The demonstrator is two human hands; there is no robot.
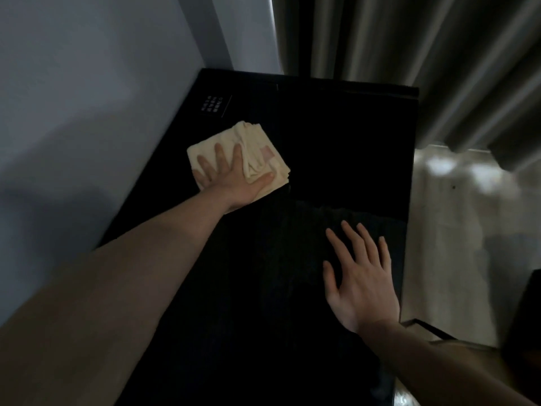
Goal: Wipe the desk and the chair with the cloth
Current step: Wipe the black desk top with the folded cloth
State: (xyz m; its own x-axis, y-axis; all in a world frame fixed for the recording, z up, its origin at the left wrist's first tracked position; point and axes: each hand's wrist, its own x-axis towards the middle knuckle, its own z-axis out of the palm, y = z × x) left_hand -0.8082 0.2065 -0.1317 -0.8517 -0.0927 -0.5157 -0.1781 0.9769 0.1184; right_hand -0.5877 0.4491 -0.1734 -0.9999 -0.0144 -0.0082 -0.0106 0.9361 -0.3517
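A person wipes a dark desk (336,148) with a pale yellow cloth (251,148), seen from above.

Nearest, the right hand (361,284) lies flat on the desk with fingers straight and spread, holding nothing, close to the desk's right edge. Farther along, the left hand (234,178) presses the folded cloth down with straight fingers beside the wall (87,98), near the desk's far left corner. Just beyond the cloth sits a small keypad panel (212,104). Grey curtains (409,39) hang behind the desk. The chair is not clearly visible. Risk, as a judgement: pushing farther could bunch the loose folds or drag the cloth across the keypad, pressing its buttons.
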